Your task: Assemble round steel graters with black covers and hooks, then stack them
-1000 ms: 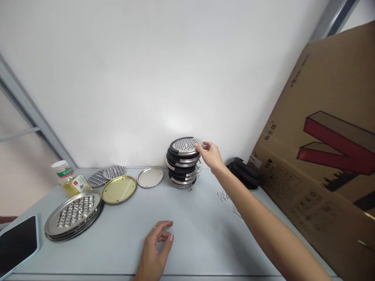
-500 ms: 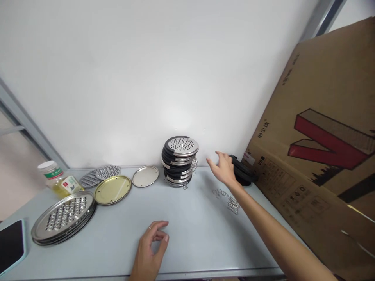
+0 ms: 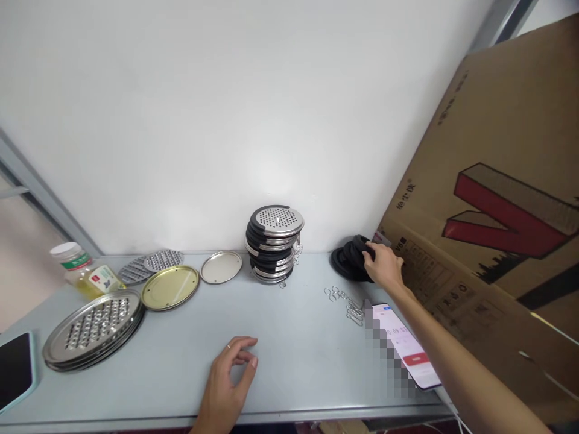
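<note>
My right hand point(image 3: 384, 263) is at the pile of black curved rubber rims point(image 3: 346, 262) at the back right, its thumb and fingers closed on the edge of one of them. Part of the pile is hidden behind the hand. Over the table's front middle my left hand point(image 3: 228, 377) is held with fingers loosely curved and a gap between thumb and fingertips; nothing is in it. Beyond it, against the wall, rises a stack of round metal graters point(image 3: 279, 220) with black rims. Several small wire hooks point(image 3: 355, 311) lie in front of the rubber pile.
A phone with a lit screen point(image 3: 404, 346) lies beneath my right forearm. The large cardboard box point(image 3: 506, 205) borders the right side. At left are grater discs point(image 3: 97, 325), a gold-coloured disc point(image 3: 169, 287), a small silver disc point(image 3: 221, 267), a jar point(image 3: 75, 265) and a dark-screened phone point(image 3: 15, 371).
My right hand has moved right and down from beside the rubber pile and closed on a rim there. The lit phone has come into view. My left hand has barely moved.
</note>
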A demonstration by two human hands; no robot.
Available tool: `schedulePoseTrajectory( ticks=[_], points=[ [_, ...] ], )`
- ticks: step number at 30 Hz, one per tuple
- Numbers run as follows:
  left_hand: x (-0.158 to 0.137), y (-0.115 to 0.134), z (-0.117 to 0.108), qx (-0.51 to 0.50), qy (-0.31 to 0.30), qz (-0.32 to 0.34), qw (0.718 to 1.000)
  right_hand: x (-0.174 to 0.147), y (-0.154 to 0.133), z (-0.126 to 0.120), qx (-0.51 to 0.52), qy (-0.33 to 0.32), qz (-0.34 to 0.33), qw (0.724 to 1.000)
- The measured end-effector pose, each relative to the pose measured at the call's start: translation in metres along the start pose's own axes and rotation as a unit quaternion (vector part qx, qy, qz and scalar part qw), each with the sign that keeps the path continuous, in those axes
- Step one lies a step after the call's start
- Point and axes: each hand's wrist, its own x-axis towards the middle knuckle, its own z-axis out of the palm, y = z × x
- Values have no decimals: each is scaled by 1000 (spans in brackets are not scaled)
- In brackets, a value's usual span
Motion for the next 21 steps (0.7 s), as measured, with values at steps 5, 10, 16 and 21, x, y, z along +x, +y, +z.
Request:
schedulePoseTrajectory(
  ticks=[5,10,16,21],
  points=[
    [0,2,0,8,-4,-3,1000,-9,-14,-17,70,61,-67,993],
    [-1,2,1,19,2,-2,1000,-61,-48,-42,198,94,-164,962],
    [-2,5,0,14,3,13,1000,-98,-62,-36,185,24,-207,960],
    [-3,2,0,27,1,24,999,-47,-33,-14,164,90,-149,971]
  ],
)
